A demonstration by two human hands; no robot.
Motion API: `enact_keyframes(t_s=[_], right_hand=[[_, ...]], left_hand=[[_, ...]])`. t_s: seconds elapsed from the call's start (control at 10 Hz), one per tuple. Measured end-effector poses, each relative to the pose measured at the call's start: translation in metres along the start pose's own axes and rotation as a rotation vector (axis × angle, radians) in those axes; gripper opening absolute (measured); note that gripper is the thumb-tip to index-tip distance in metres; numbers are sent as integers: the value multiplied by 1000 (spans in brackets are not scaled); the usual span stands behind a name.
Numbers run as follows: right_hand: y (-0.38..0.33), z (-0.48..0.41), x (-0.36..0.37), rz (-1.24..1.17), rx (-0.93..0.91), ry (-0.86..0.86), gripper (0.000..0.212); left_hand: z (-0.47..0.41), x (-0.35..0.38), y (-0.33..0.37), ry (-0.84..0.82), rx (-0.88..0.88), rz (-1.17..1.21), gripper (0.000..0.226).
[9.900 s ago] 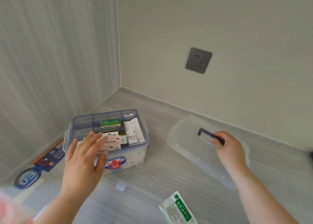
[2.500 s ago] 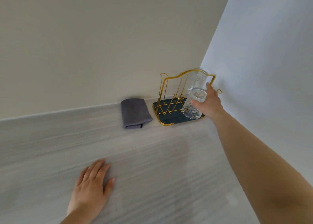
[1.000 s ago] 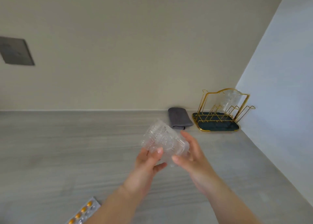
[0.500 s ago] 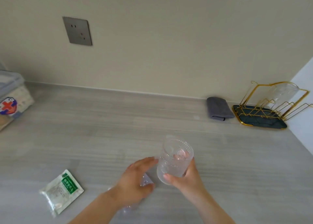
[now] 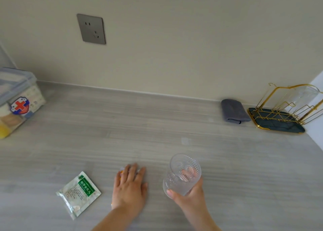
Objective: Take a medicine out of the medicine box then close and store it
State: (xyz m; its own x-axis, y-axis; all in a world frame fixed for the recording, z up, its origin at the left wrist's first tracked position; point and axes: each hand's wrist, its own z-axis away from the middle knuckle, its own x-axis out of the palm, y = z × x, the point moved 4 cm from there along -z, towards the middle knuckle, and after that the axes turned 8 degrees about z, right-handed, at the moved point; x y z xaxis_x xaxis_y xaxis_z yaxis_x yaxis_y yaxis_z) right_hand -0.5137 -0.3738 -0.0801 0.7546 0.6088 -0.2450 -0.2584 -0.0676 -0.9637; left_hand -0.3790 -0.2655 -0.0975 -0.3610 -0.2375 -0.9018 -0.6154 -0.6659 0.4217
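Note:
The clear medicine box (image 5: 19, 98), with a red-cross sticker and its lid on, stands at the counter's far left, well away from both hands. A green-and-white medicine sachet (image 5: 78, 194) lies on the counter left of my left hand (image 5: 129, 187). That hand rests flat, palm down, on a blister strip (image 5: 121, 171); only orange bits of the strip show at the fingertips and wrist. My right hand (image 5: 189, 198) grips a ribbed clear glass (image 5: 181, 174), upright and just above the counter, to the right of my left hand.
A folded grey cloth (image 5: 233, 111) lies by the back wall at the right. Beside it stands a gold wire rack on a dark tray (image 5: 277, 122), with another glass (image 5: 304, 94) on it. A wall socket (image 5: 91, 28) is above. A white side wall (image 5: 316, 112) bounds the right.
My left hand has left the glass and dropped flat onto the blister strip on the counter. My right hand alone now holds the glass, shifted a little to the right.

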Motion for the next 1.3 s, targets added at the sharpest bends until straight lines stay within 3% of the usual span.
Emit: enact_keyframes(t_s=[0.2,0.4,0.7,0.9,1.0,1.1,1.2,1.3], right_hand=[[5,2,49,71,-39,-39,86],[6,-4,67,112,-53,0,86],[6,9,61,403,-30,38,91],[18,27,49,399,-2,127,89],[24,37,49,459,-62,171,78],[22,42,51,569,-152,179,48],[13,51,51,721,-306,306,32],[-3,87,54,820,-530,418,19]], left_hand=[[1,-10,-24,51,-109,61,53],[6,-17,-32,42,-74,112,56],[6,-26,-33,67,-34,165,54],[13,-44,-43,123,60,228,47],[20,-60,-56,232,141,207,52],[36,-70,-64,349,232,291,41],[54,-81,-77,419,331,426,25],[90,-82,-83,443,372,518,41]])
